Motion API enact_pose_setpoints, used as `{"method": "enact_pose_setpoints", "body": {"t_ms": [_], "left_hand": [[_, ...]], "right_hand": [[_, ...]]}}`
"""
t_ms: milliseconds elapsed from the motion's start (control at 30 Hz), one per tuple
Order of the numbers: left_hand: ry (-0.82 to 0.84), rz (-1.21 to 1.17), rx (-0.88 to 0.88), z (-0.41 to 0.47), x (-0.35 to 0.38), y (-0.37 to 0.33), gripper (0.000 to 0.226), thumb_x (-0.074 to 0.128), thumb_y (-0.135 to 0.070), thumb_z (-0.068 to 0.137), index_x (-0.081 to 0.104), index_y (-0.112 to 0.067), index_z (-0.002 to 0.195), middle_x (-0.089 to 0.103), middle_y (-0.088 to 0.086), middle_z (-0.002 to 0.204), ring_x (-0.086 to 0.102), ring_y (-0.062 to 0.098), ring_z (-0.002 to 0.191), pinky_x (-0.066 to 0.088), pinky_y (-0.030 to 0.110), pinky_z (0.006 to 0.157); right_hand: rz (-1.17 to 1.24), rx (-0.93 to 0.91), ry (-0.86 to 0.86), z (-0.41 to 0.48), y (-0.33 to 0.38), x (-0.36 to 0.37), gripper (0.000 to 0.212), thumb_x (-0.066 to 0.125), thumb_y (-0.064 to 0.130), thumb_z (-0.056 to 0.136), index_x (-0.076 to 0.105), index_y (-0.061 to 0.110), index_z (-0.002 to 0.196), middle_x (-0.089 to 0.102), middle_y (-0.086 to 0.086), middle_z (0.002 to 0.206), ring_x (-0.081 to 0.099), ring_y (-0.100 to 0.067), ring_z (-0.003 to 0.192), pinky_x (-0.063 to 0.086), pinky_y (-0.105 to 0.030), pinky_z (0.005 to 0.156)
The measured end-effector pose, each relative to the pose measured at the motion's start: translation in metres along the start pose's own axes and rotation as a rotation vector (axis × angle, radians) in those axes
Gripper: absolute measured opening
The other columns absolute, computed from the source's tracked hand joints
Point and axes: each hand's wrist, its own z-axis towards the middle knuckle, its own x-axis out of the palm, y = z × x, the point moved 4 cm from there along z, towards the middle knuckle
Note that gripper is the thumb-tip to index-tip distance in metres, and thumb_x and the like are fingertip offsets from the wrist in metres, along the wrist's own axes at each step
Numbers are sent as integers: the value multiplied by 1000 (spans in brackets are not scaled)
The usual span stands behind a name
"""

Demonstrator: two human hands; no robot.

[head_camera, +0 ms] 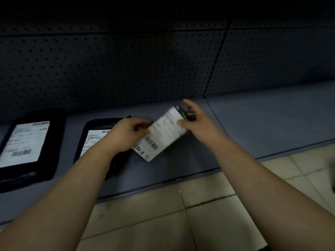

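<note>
Where it tilts over the grey shelf (253, 127), the white labelled packet (163, 134) looks light, flat, pliable, likely slick. Left hand (128, 132) pinches its nine o'clock edge; right hand (197, 124) pinches the two o'clock end, forefinger raised. Hold opposite edges.

White barcoded parcel (163, 134), grey shelf (262, 124)

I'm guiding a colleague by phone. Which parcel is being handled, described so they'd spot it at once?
Find the grey shelf below the dark pegboard wall. Near its middle, the left hand and right hand hold a parcel with its white label showing. Unlike the two black parcels lying flat to its left, it is held and turned askew.
</note>
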Motion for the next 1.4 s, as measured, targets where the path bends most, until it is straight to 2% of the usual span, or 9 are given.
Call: {"method": "enact_pose_setpoints", "body": {"t_ms": [100, 233, 467, 600, 800, 900, 1033, 1233, 1400], "left_hand": [[-229, -600, -174, -6, 0, 10, 24, 59, -5, 94, 65, -14, 115, 73, 4, 101, 70, 13, 89, 57, 26, 82], [-332, -795, -248, -12, 4, 18, 25, 59, -4, 93, 63, -10, 117, 74, 4, 100, 71, 18, 92, 57, 33, 83], [-264, -720, -161, -13, 4, 20, 29, 64, -9, 91, 62, -11, 119, 72, 5, 106, 70, 17, 97, 56, 32, 87], [-313, -240, -39, -13, -10, 33, 32, 65, -26, 90, 63, -21, 122, 64, -9, 115, 61, 0, 100, 46, 15, 90], [-145, 84, 122, -72, -13, 14, 39, 65, -33, 89, 62, -17, 125, 56, -7, 126, 46, 1, 117, 35, 21, 104], [-98, 85, 89, -111, -19, -21, 43, 61, -40, 87, 62, -17, 124, 54, -12, 124, 48, 4, 117, 40, 27, 102], [-72, 63, 2, -155, -42, -75, 39, 66, -32, 89, 61, -17, 125, 53, -12, 125, 49, 9, 119, 43, 33, 102], [-52, 39, -52, -208, -109, -201, 38, 63, -29, 90, 61, -13, 125, 55, 2, 130, 51, 14, 119, 33, -5, 83], [-67, 38, -16, -241, -196, -338, 45, 57, -44, 86, 59, -24, 126, 54, -8, 132, 49, 12, 124, 37, 10, 97]], "right_hand": [[133, 160, -74, 2, -10, 3, 63, 71, 33, 88, 43, 23, 144, 52, 3, 136, 53, -14, 119, 46, -31, 100], [332, 291, 231, -8, -22, 36, 16, 61, 30, 95, 65, 19, 106, 65, -4, 113, 61, -18, 101, 53, -37, 96], [294, 234, 225, -3, -27, 53, 13, 59, 15, 97, 66, 10, 107, 72, -5, 100, 67, -16, 92, 56, -32, 87], [294, 262, 131, -5, -33, 41, 11, 55, 16, 99, 66, 12, 101, 72, -5, 97, 65, -17, 89, 54, -31, 84], [172, 419, 46, -67, -37, 17, 26, 55, 19, 99, 65, -4, 108, 69, -24, 111, 60, -24, 91, 51, -34, 85], [178, 486, 28, -114, -19, 10, 21, 59, 22, 97, 70, 5, 103, 70, -22, 113, 59, -25, 90, 46, -37, 85], [185, 554, 41, -169, 40, -5, 23, 59, 20, 97, 69, 2, 109, 73, -16, 109, 67, -27, 97, 53, -35, 91], [195, 554, 107, -241, 167, -46, 18, 57, 17, 99, 69, 8, 107, 75, -6, 105, 71, -23, 100, 55, -35, 94], [147, 468, 101, -288, 308, -101, 19, 58, 19, 98, 69, 6, 106, 76, -5, 102, 71, -24, 101, 52, -44, 100]]}}
